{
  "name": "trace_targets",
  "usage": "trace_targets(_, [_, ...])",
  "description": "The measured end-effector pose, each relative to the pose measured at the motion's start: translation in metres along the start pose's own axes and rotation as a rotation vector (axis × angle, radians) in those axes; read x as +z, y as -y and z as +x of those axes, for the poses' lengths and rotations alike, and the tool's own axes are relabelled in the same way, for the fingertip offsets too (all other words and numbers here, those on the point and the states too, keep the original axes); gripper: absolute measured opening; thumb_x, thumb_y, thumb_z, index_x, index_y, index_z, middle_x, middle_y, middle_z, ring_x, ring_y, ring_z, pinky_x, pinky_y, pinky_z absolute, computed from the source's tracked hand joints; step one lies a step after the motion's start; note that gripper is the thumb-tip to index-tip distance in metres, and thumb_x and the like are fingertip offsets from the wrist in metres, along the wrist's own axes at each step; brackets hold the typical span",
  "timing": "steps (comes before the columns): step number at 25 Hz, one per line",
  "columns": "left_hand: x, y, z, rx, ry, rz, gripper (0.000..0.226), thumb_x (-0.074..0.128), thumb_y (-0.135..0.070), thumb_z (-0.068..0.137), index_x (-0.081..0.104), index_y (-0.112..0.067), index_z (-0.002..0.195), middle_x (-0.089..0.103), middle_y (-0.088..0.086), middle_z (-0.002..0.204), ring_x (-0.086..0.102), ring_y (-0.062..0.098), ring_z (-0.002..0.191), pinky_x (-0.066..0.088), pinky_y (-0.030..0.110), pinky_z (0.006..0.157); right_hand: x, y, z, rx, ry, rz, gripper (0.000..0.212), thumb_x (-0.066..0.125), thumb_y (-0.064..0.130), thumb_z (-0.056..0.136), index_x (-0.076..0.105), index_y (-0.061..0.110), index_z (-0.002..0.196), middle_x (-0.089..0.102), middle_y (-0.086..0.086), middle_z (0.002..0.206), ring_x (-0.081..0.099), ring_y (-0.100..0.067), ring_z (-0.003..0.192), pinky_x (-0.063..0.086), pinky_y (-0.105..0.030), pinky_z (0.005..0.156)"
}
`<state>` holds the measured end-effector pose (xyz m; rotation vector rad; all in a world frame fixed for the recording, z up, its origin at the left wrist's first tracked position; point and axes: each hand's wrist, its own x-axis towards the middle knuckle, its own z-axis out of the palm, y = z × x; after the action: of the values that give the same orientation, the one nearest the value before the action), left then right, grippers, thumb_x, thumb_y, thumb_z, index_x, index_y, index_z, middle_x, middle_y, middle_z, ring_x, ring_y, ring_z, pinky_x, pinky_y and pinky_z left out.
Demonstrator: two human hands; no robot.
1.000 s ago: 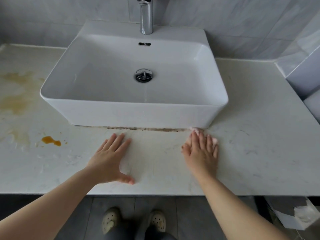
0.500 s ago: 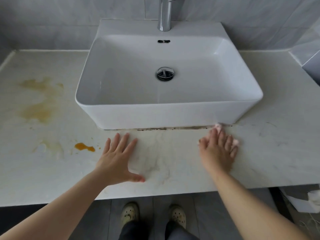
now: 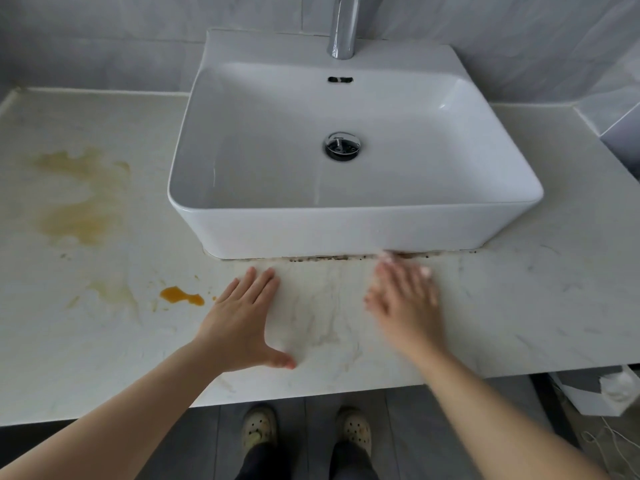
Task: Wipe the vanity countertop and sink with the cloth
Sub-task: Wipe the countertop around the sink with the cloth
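A white vessel sink (image 3: 346, 233) stands on a pale marble countertop (image 3: 519, 306). My left hand (image 3: 242, 320) lies flat on the counter in front of the sink, fingers straight, thumb spread. My right hand (image 3: 405, 299) is blurred and presses flat on a pale pink cloth (image 3: 425, 271) just below the sink's front edge; only bits of the cloth show past my fingertips. A dark grimy seam (image 3: 332, 258) runs along the sink's base. An orange spill (image 3: 181, 296) and yellow-brown stains (image 3: 79, 202) mark the counter's left side.
A chrome faucet (image 3: 344, 29) rises behind the basin, and a chrome drain (image 3: 342, 146) sits in its floor. Grey tiled wall (image 3: 104, 39) backs the counter. My two shoes (image 3: 259, 431) show on the grey floor below. A white box (image 3: 602, 393) sits low right.
My right hand has slid left with the cloth along the front of the sink, and is now blurred. The left hand stays flat. The view has shifted so more of the stained left counter shows.
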<state>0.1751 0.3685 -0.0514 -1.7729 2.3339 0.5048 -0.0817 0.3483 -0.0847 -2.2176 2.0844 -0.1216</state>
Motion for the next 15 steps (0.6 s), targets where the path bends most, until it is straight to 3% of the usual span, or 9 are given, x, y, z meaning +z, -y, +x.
trace_targets(2, [-0.001, -0.001, -0.001, 0.000, 0.004, -0.004, 0.131, 0.052, -0.084, 0.058, -0.017, -0.015, 0.145, -0.034, -0.009, 0.138, -0.033, 0.013, 0.130, -0.017, 0.030, 0.109, -0.008, -0.027, 0.002, 0.331, 0.016, 0.021, 0.060, 0.021, 0.051, 0.093, 0.016, 0.029, 0.149, 0.011, 0.005, 0.159, 0.006, -0.022, 0.146, -0.001, -0.043, 0.118])
trace_targets(4, [-0.001, -0.002, -0.001, 0.000, 0.012, -0.008, 0.131, 0.051, -0.084, 0.057, -0.018, -0.015, 0.145, -0.034, -0.008, 0.140, -0.034, 0.013, 0.130, -0.017, 0.030, 0.108, -0.004, -0.002, 0.003, 0.405, 0.021, 0.010, 0.062, 0.016, 0.052, 0.093, 0.010, 0.028, 0.150, 0.007, 0.002, 0.160, 0.003, -0.025, 0.146, -0.004, -0.044, 0.118])
trace_targets(5, [-0.001, -0.002, -0.001, -0.001, 0.013, -0.010, 0.132, 0.049, -0.085, 0.055, -0.018, -0.015, 0.145, -0.033, -0.007, 0.143, -0.034, 0.013, 0.130, -0.018, 0.030, 0.108, -0.001, 0.025, 0.000, 0.314, 0.023, 0.021, 0.066, 0.010, 0.053, 0.089, 0.009, 0.028, 0.150, 0.005, 0.003, 0.160, 0.002, -0.025, 0.146, -0.008, -0.044, 0.117])
trace_targets(7, [-0.001, -0.001, -0.001, 0.001, 0.016, -0.006, 0.132, 0.046, -0.085, 0.053, -0.017, -0.014, 0.146, -0.030, -0.006, 0.147, -0.033, 0.013, 0.130, -0.017, 0.029, 0.109, 0.008, 0.075, -0.013, -0.053, 0.049, 0.040, 0.068, 0.006, 0.053, 0.087, 0.011, 0.028, 0.150, 0.006, 0.006, 0.159, 0.003, -0.025, 0.146, -0.011, -0.042, 0.115])
trace_targets(9, [0.000, -0.001, -0.001, 0.000, 0.027, 0.002, 0.131, 0.050, -0.083, 0.057, -0.017, -0.013, 0.145, -0.032, -0.007, 0.144, -0.033, 0.012, 0.130, -0.017, 0.030, 0.109, 0.011, 0.083, -0.028, -0.377, 0.062, -0.014, 0.062, 0.021, 0.052, 0.091, 0.027, 0.026, 0.146, 0.027, 0.006, 0.154, 0.024, -0.025, 0.143, 0.001, -0.043, 0.116])
trace_targets(10, [0.000, -0.001, -0.001, -0.003, 0.033, 0.000, 0.131, 0.051, -0.083, 0.058, -0.018, -0.014, 0.145, -0.033, -0.008, 0.142, -0.033, 0.012, 0.130, -0.017, 0.030, 0.110, 0.010, 0.066, -0.028, -0.439, 0.035, -0.062, 0.059, 0.025, 0.052, 0.091, 0.034, 0.025, 0.143, 0.036, 0.006, 0.150, 0.034, -0.025, 0.139, 0.008, -0.043, 0.113])
trace_targets(12, [-0.001, -0.002, -0.001, -0.010, 0.041, -0.014, 0.133, 0.051, -0.084, 0.056, -0.019, -0.014, 0.145, -0.034, -0.009, 0.141, -0.033, 0.012, 0.131, -0.017, 0.030, 0.109, 0.010, 0.009, -0.020, -0.287, -0.002, -0.116, 0.062, 0.021, 0.056, 0.090, 0.034, 0.025, 0.142, 0.036, 0.005, 0.150, 0.034, -0.025, 0.138, 0.009, -0.042, 0.114])
trace_targets(15, [-0.001, -0.004, 0.001, -0.013, 0.043, -0.030, 0.140, 0.043, -0.088, 0.043, -0.018, -0.015, 0.145, -0.032, -0.006, 0.146, -0.034, 0.013, 0.130, -0.018, 0.030, 0.108, -0.003, -0.060, -0.012, 0.261, 0.020, -0.006, 0.065, 0.017, 0.056, 0.090, 0.021, 0.028, 0.148, 0.017, 0.003, 0.158, 0.013, -0.024, 0.145, 0.002, -0.044, 0.117])
